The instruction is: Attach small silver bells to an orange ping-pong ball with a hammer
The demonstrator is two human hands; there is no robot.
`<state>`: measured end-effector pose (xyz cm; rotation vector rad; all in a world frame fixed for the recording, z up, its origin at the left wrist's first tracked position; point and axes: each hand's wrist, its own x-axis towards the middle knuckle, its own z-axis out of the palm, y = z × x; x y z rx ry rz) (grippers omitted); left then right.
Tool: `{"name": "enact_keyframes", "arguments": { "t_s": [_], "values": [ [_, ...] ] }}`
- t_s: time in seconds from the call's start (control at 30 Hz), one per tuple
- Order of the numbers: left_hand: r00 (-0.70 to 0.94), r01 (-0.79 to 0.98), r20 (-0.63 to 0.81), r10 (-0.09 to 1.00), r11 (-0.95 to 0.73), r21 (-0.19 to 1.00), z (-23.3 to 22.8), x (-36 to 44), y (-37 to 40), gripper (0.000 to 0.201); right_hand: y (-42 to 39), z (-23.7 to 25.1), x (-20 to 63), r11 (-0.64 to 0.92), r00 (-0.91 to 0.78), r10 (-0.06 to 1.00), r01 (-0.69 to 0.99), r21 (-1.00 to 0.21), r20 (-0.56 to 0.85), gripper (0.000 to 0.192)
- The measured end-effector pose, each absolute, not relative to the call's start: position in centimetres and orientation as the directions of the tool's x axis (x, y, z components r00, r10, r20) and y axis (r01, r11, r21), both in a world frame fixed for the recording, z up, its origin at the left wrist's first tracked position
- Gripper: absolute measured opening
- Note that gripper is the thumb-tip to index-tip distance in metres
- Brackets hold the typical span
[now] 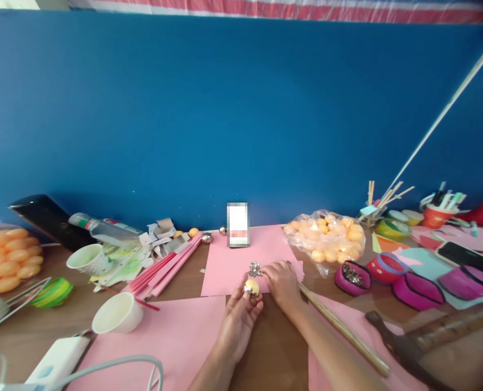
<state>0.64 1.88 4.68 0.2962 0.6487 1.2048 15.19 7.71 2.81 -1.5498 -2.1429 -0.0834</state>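
In the middle of the table, my left hand (241, 320) grips a small pale yellow ball (252, 287) between thumb and fingers. Several shiny silver studs, like thumbtacks, show on the ball's near side. My right hand (282, 282) is just beyond and to the right, palm down. Its bent fingertips touch the right edge of a little heap of silver thumbtacks (255, 267) on a pink sheet (225, 269). The fingertips look pinched together, but anything between them is hidden.
A bag of yellow balls (326, 236) lies right of the sheet. A wooden stick (343, 328) and a hammer (400, 347) lie at right, near a purple pouch (352, 278) of metal bits. A white bowl (118, 313) stands at left, near pink strips (168, 266).
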Motion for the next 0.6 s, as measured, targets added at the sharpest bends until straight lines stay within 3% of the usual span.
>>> {"name": "enact_keyframes", "arguments": {
  "t_s": [0.27, 0.6],
  "values": [
    [0.122, -0.767, -0.326, 0.937, 0.298, 0.568, 4.0, 0.7, 2.1, 0.038, 7.6, 3.0, 15.5, 0.358, -0.252, 0.879, 0.91, -0.208, 0.406, 0.013],
    [0.064, -0.829, -0.389, 0.919, 0.266, 0.493, 2.4, 0.6, 2.8, 0.023, 7.0, 3.7, 15.2, 0.389, -0.205, 0.839, 0.873, -0.293, 0.504, 0.023]
  ]
}}
